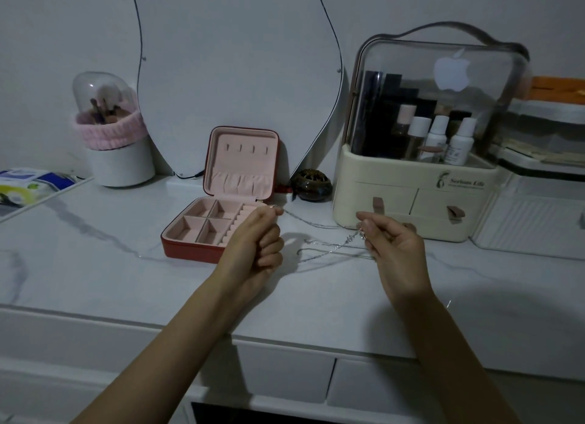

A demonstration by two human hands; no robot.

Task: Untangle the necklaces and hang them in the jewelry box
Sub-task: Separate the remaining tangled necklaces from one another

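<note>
Head view shows silver necklaces [332, 246] pinched taut between the left hand [258, 240] and right hand [391, 249] above the worktop [95, 259], a knot remaining, the open jewelry box [221, 221] hooks judged unfilled.

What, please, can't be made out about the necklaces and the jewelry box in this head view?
- How many silver chains are in the tangle: links too fine, light dim.
- The grip points: the left hand and right hand cover the chain ends with their own fingers.
- The jewelry box front right corner and ring rolls: behind the left hand.
- Whether the lid hooks are bare: too small, though no chain shows.
</note>
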